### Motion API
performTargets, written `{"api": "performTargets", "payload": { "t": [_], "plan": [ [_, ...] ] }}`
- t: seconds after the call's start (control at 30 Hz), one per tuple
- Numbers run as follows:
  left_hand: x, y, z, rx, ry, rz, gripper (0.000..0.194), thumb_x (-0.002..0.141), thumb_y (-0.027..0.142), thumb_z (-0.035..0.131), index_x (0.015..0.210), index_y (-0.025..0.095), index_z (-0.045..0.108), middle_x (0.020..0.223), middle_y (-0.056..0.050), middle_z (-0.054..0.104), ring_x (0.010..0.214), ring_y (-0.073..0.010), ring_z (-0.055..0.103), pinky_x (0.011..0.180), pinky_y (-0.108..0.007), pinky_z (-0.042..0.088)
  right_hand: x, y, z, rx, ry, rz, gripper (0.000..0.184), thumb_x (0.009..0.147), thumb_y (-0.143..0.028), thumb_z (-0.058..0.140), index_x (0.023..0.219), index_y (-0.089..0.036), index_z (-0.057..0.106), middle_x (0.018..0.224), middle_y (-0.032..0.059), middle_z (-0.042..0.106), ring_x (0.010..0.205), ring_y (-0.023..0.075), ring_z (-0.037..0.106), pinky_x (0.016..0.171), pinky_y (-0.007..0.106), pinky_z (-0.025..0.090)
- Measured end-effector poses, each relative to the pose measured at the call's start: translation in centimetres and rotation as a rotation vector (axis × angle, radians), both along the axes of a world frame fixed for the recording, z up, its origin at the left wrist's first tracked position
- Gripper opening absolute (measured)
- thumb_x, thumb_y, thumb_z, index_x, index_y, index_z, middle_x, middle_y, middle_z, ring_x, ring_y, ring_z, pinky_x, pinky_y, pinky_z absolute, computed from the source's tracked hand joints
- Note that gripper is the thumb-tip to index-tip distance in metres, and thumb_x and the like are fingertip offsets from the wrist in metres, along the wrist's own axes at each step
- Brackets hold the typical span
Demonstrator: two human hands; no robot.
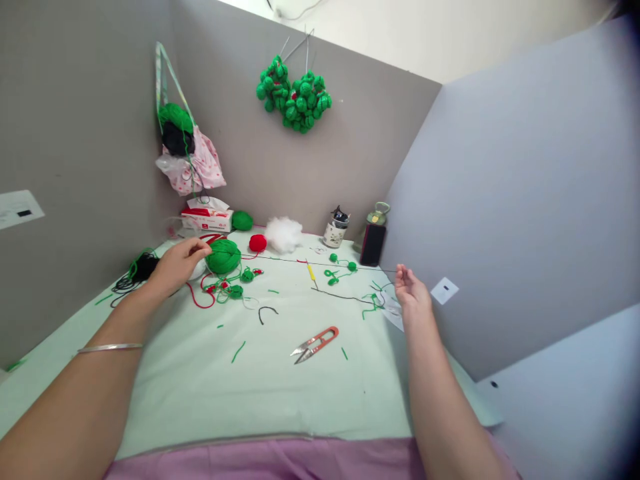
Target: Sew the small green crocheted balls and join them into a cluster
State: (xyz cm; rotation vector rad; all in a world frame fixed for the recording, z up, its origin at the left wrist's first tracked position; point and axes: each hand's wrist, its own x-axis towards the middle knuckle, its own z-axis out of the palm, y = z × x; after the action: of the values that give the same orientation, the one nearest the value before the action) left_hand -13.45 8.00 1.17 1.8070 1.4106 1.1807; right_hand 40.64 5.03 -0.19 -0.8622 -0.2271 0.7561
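A thin black yarn strand point(275, 259) runs taut across the table between my two hands. Its left end is pinched in my left hand point(180, 260), fingers closed, beside the large green yarn ball point(223, 257). At the right, my right hand point(413, 290) has its fingers curled together around the other end, near the phone. Below the strand lie a yellow-handled crochet hook point(311, 271), small green crocheted balls point(235, 291) with red bits, and a length of black yarn point(345, 297). Orange-handled thread snips point(315, 345) rest nearer me, blades pointing left.
Behind stand a tissue box point(207, 219), a red yarn ball point(257, 243), white stuffing point(284, 235), a cup point(335, 230) and a phone point(373, 245). Green bunches point(300, 100) and a pink bag point(205, 160) hang on the grey partitions. Yarn scraps dot the cloth.
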Motion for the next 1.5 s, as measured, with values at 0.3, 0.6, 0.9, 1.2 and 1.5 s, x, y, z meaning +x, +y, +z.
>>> {"api": "performTargets", "payload": {
  "t": [0.3, 0.6, 0.9, 1.2, 1.5],
  "plan": [
    [0.2, -3.5, 2.7, -0.232, -0.371, -0.644, 0.033, 0.078, 0.047, 0.071, 0.069, 0.019, 0.057, 0.074, -0.002, 0.050, 0.076, -0.0173, 0.043, 0.070, -0.029, 0.038, -1.3, -0.4, 0.1, -0.065, -0.228, 0.044, 0.015, 0.086, -0.013, 0.062, 0.076, -0.016, 0.052, 0.057, -0.0075, 0.057, 0.039, 0.0013, 0.047, 0.036, 0.007, 0.038],
    [4.9, -4.8, 2.7, -0.504, -0.020, -1.080, 0.026, 0.072, 0.039, 0.077, 0.066, 0.019, 0.062, 0.066, 0.000, 0.045, 0.064, -0.0144, 0.035, 0.060, -0.027, 0.030, -5.1, 2.1, 1.0, -0.366, -0.909, 0.196, 0.033, 0.073, -0.028, 0.064, 0.102, -0.014, 0.070, 0.062, -0.0024, 0.066, 0.041, 0.0059, 0.040, 0.040, 0.017, 0.033],
    [7.5, -6.0, 2.1, -0.524, -0.020, -1.054, 0.021, 0.082, 0.040, 0.070, 0.090, 0.020, 0.069, 0.084, 0.000, 0.059, 0.077, -0.0140, 0.047, 0.070, -0.023, 0.036, -5.8, 7.5, -0.8, -0.888, -1.442, 0.108, 0.015, 0.075, -0.020, 0.069, 0.087, -0.016, 0.077, 0.109, 0.0173, 0.073, 0.114, 0.0303, 0.063, 0.093, 0.034, 0.045],
    [9.7, -6.5, 1.0, -0.491, -0.024, -0.895, 0.024, 0.083, 0.040, 0.066, 0.095, 0.021, 0.072, 0.085, 0.000, 0.063, 0.076, -0.0137, 0.051, 0.070, -0.023, 0.038, -5.6, 6.6, -1.4, -0.907, -1.654, 0.154, 0.025, 0.081, -0.029, 0.068, 0.102, -0.019, 0.077, 0.108, 0.0140, 0.074, 0.110, 0.0275, 0.066, 0.089, 0.031, 0.046],
    [12.6, -4.0, 0.3, -0.303, 0.231, -0.786, 0.025, 0.079, 0.039, 0.064, 0.087, 0.017, 0.072, 0.082, -0.003, 0.070, 0.075, -0.0163, 0.060, 0.066, -0.024, 0.042, -5.7, 6.3, -0.3, -0.708, -1.518, 0.210, 0.011, 0.069, -0.020, 0.075, 0.079, -0.018, 0.078, 0.095, 0.0105, 0.077, 0.101, 0.0253, 0.067, 0.085, 0.029, 0.046]
  ]
}}
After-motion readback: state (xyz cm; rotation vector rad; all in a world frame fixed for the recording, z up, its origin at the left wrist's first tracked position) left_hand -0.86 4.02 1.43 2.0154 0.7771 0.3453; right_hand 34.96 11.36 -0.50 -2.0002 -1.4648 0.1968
